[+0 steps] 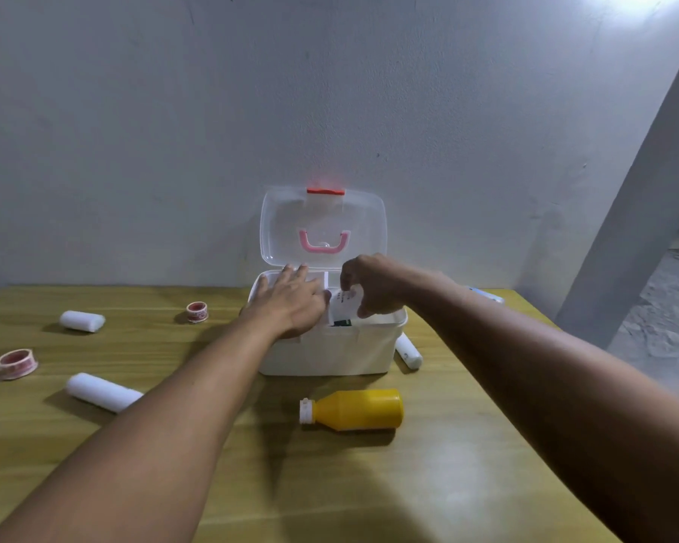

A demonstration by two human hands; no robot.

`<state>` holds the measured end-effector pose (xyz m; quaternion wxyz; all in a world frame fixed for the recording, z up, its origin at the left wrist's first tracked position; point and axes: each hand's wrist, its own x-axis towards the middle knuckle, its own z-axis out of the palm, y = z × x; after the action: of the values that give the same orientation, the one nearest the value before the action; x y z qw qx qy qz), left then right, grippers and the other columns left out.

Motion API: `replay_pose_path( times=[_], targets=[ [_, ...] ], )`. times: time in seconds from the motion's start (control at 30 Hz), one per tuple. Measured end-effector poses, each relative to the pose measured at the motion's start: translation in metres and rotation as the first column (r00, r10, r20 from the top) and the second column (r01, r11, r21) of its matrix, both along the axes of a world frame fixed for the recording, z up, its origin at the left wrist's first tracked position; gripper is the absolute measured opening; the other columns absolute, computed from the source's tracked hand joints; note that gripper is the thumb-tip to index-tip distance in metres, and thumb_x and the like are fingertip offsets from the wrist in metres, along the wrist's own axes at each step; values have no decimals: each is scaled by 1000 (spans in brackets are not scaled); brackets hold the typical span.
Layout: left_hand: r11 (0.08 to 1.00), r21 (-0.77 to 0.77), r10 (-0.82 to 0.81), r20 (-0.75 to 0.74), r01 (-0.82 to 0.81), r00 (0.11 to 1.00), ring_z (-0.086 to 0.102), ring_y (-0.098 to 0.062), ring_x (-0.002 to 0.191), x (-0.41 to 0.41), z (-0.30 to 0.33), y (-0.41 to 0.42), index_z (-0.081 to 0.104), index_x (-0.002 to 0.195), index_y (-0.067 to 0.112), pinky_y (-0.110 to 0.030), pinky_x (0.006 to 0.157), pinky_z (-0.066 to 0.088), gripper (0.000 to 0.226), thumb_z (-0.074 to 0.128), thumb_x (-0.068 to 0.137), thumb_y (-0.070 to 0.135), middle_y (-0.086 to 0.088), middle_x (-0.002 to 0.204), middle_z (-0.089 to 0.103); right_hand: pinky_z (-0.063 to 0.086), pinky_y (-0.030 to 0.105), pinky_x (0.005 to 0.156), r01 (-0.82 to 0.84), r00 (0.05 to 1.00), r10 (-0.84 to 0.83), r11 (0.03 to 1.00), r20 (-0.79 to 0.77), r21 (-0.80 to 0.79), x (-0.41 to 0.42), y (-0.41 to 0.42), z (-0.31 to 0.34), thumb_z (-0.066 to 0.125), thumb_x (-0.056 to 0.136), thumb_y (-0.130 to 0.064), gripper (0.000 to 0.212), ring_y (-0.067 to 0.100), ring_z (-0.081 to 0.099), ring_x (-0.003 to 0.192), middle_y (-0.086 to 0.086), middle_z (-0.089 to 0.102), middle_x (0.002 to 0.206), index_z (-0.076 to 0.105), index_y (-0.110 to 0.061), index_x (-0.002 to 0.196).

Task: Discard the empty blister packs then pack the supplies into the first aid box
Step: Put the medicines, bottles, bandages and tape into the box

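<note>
The white first aid box (326, 354) stands at the back of the wooden table with its clear lid (363, 213) raised against the wall. My left hand (289, 301) lies flat over the box's left side, fingers spread. My right hand (369, 286) grips a white container with printed text (344, 305) and holds it tilted inside the box's right half. A yellow bottle with a white cap (359, 409) lies on its side in front of the box. Two white bandage rolls (82, 321) (102, 391) and two red-and-white tape rolls (197, 311) (16, 363) lie on the left.
Another white roll (408, 350) lies against the box's right side. A pale object (487, 295) shows behind my right forearm, near the table's back right corner. The wall (330, 111) rises right behind the box. The table (428, 484) ends at the right, with a grey floor (659, 319) beyond.
</note>
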<state>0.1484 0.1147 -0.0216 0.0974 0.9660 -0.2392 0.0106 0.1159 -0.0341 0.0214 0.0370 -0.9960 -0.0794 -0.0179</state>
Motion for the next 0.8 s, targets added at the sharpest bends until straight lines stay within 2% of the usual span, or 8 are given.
replay_pose_path(
  times=[0.1, 0.23, 0.33, 0.43, 0.63, 0.8],
  targets=[
    [1000, -4, -1, 7, 1, 1000, -2, -23, 151, 0, -1, 0, 29, 149, 24, -53, 118, 0, 53, 16, 100, 39, -5, 163, 3, 53, 30, 87, 12, 1000, -13, 998, 16, 55, 9, 0, -14, 81, 72, -18, 49, 26, 60, 105, 8, 64, 119, 61, -11, 116],
    [1000, -6, 10, 12, -10, 1000, -3, -22, 151, -1, -2, 0, 23, 151, 23, -52, 118, 0, 56, 19, 99, 44, -3, 163, 2, 57, 37, 82, 73, 993, -89, 979, 79, 189, 8, -2, -26, 85, 67, -29, 51, 25, 62, 95, 7, 65, 108, 62, -10, 109],
    [1000, 1, 9, 19, -9, 1000, -2, -22, 151, -1, -2, 0, 24, 151, 22, -53, 118, 1, 56, 19, 99, 44, -4, 163, 2, 58, 35, 75, 148, 980, -179, 951, 92, 272, 5, -5, -26, 86, 66, -30, 51, 22, 64, 82, 7, 65, 95, 63, -6, 104],
    [1000, 2, 10, 16, -10, 1000, -3, -22, 151, 0, -1, 0, 24, 151, 22, -53, 118, 1, 56, 19, 99, 44, -4, 163, 2, 61, 35, 70, 187, 973, -224, 908, 55, 374, 3, -3, -25, 85, 67, -23, 45, 22, 72, 72, 10, 68, 90, 64, -3, 102],
    [1000, 3, 11, 23, -11, 1000, -4, -21, 151, -3, -1, -1, 25, 150, 21, -52, 119, 1, 54, 19, 100, 40, -4, 163, 1, 59, 39, 82, 152, 981, -191, 841, 23, 519, 8, 3, -28, 76, 76, -2, 33, 26, 67, 91, 12, 68, 105, 65, -6, 106],
    [1000, 4, 11, 15, -11, 1000, -4, -21, 150, -1, -2, -1, 23, 151, 22, -51, 119, 0, 55, 18, 99, 41, -3, 163, 1, 58, 39, 84, 150, 984, -178, 822, -3, 549, 13, -3, -29, 64, 80, 9, 36, 25, 63, 98, 10, 63, 111, 61, -11, 109]
  ],
)
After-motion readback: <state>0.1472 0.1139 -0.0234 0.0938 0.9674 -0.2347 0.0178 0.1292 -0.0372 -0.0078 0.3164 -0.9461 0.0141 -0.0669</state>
